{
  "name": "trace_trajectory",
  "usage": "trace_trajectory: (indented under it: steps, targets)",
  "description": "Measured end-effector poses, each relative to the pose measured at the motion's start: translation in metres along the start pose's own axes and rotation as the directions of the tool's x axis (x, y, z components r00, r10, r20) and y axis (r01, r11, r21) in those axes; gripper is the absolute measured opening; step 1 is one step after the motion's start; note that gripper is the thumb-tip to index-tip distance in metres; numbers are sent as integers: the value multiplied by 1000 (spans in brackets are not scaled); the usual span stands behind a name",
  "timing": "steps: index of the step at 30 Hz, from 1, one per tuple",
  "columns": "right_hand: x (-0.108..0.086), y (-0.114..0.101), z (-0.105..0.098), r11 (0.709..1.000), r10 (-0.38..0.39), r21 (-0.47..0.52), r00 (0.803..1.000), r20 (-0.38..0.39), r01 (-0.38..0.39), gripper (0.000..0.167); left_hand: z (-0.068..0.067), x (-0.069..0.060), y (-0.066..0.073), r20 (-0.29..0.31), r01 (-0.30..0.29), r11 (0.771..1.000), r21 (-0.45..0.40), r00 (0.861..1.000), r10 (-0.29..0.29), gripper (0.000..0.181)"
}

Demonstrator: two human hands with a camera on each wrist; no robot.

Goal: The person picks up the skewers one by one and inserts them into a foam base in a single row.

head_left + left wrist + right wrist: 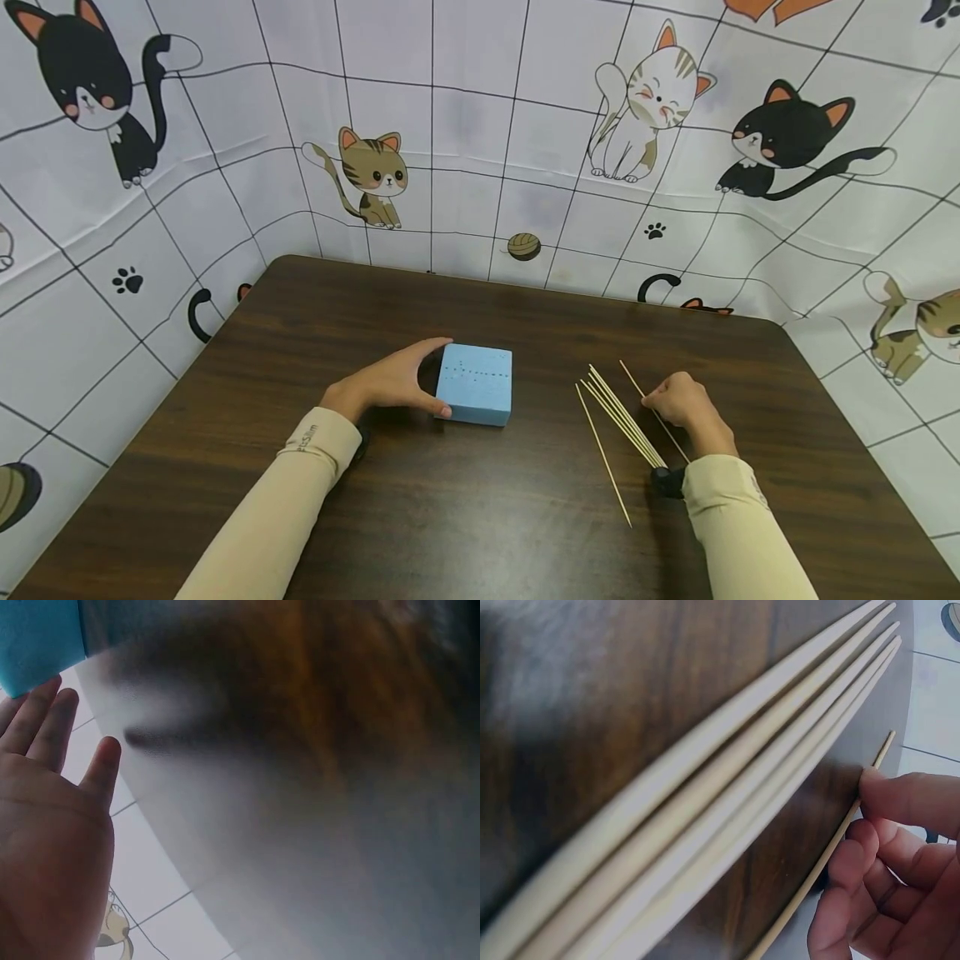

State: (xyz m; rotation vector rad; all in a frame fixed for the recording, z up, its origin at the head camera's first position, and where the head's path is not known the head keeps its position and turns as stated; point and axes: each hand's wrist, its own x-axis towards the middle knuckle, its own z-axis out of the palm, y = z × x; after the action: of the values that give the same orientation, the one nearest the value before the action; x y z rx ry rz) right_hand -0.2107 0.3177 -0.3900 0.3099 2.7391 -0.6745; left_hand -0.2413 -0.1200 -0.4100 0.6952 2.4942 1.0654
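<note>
A light blue block (474,383), its top marked with small dark dots like holes, lies on the table in the head view. My left hand (397,379) holds its left side, thumb at the near corner and fingers at the far one. In the left wrist view only a corner of the block (37,645) shows above the fingers. At the right, my right hand (681,402) pinches a thin wooden stick (829,855) between thumb and fingertips. Beside it lies a bundle of several similar sticks (621,417), large and blurred in the right wrist view.
One separate stick (603,457) lies left of the bundle. Everything rests on a dark brown wooden table (480,517). Behind and beside it hangs a white sheet (465,125) printed with cats and grid lines.
</note>
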Motion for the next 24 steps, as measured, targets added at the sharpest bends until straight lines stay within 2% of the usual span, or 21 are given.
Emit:
trace_trajectory:
  steps: [7, 12, 18, 20, 24]
  targets:
    - [-2, -3, 0, 999, -23, -38, 1000, -15, 22, 39, 1, 1, -2, -10, 3, 1000, 15, 1000, -3, 115]
    - [-4, -7, 1, 997, -67, -37, 997, -45, 65, 43, 1, 1, -2, -9, 6, 1000, 13, 1000, -6, 116]
    - [-8, -17, -7, 993, -114, -28, 990, -80, 112, 43, 0, 1, -2, -4, 11, 1000, 3, 1000, -11, 115]
    - [-10, -24, -11, 990, -137, -28, 985, -102, 135, 42, 0, 1, -2, 0, 12, 1000, -1, 1000, -12, 115]
    - [-16, -40, -19, 979, -206, -39, 960, -189, 202, 30, 0, 1, -2, 5, 12, 1000, 3, 1000, -12, 116]
